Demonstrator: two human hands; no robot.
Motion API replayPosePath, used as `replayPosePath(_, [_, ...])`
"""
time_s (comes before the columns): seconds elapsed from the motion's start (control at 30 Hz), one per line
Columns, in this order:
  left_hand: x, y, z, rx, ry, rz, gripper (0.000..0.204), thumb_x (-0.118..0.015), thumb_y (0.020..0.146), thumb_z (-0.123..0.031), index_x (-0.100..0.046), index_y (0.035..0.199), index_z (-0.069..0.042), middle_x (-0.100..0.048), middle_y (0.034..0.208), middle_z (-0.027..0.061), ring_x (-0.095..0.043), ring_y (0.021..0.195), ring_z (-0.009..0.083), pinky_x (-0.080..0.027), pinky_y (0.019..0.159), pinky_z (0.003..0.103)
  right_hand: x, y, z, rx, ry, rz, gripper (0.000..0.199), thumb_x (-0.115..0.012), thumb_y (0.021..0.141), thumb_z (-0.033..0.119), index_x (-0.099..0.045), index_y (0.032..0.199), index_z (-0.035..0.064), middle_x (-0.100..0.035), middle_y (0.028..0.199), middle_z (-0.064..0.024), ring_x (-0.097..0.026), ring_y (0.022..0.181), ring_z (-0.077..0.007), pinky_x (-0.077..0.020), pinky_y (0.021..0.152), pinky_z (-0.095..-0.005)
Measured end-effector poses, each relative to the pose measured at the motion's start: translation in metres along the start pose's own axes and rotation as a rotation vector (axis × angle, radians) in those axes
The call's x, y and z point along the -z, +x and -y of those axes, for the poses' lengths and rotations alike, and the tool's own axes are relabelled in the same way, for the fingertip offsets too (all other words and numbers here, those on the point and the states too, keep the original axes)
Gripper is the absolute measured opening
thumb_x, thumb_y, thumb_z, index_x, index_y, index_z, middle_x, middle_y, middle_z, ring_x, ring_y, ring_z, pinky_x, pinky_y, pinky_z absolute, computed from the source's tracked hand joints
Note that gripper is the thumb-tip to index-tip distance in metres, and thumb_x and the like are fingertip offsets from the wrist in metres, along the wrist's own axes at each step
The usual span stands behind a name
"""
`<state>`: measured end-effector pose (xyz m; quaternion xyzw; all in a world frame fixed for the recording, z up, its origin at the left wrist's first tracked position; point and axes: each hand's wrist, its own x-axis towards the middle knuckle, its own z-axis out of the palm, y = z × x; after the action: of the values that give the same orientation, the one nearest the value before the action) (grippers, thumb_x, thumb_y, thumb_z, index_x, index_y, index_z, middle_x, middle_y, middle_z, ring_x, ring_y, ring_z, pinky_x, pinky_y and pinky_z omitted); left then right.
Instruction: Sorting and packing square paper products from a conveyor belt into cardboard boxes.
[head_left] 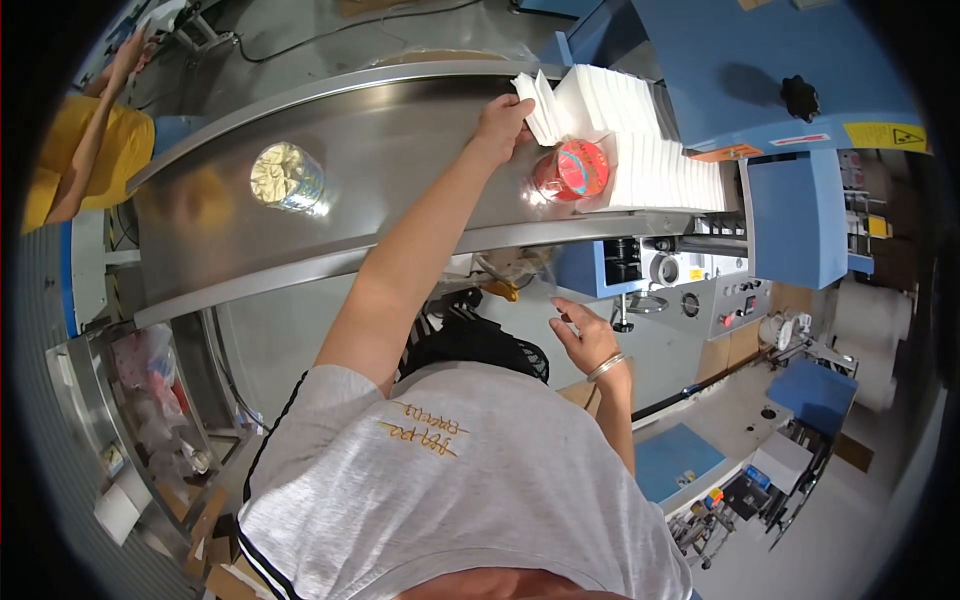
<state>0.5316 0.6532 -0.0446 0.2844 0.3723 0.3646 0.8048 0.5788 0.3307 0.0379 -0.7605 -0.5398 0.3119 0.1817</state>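
My left hand [503, 130] reaches over the metal trough and is closed at the edge of a few white folded napkins [540, 108], which lean at the left end of a long row. The rest of that row, packed white folded napkins [665, 165], lies to the right in two bands. Just below my left hand is a red round pack [578, 170] in shiny clear wrap. My right hand [588, 338], with a bracelet at the wrist, hangs in front of the trough with fingers loosely apart and nothing in them.
Farther left on the metal trough [400, 125] stands a clear-wrapped round pack with a pale gold top [285, 175]. A blue machine [770, 70] closes off the right end. A co-worker in a yellow top [95, 150] is at the upper left. A control panel [735, 305] sits at right.
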Motion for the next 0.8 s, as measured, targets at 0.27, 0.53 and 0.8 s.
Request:
replayPosePath(0.27, [-0.010,0.004,0.002,0.021,-0.052,0.111,0.021,-0.052,0.086,-0.015,-0.051,0.104,-0.004,-0.059,0.102,0.0092,-0.060,0.092,0.0209,-0.049,0.080,0.036,0.023,0.033,0.024,0.112,0.075,-0.190,0.019,-0.061,0.081,0.008,-0.064,0.098,0.0028,-0.065,0.090,-0.0146,-0.064,0.075,-0.0211,-0.0498,0.065,-0.0280])
replayPosePath(0.53, [-0.022,-0.007,0.000,-0.003,-0.100,0.195,0.025,-0.050,0.088,-0.015,-0.050,0.110,-0.004,-0.059,0.104,0.0087,-0.060,0.093,0.0194,-0.049,0.081,0.036,0.059,0.206,0.064,0.196,-0.154,-0.631,0.015,-0.060,0.081,0.018,-0.064,0.092,0.0079,-0.066,0.079,-0.0127,-0.065,0.075,-0.0280,-0.0503,0.065,-0.0331])
replayPosePath(0.8, [-0.020,-0.001,0.005,-0.046,-0.022,0.025,0.021,-0.052,0.082,-0.010,-0.055,0.100,0.000,-0.061,0.090,0.0107,-0.062,0.078,0.0211,-0.052,0.067,0.035,0.073,0.253,0.049,-0.152,-0.543,-0.476,0.025,-0.058,0.076,0.030,-0.067,0.094,0.0161,-0.062,0.103,-0.0080,-0.061,0.089,-0.0298,-0.0486,0.077,-0.0390])
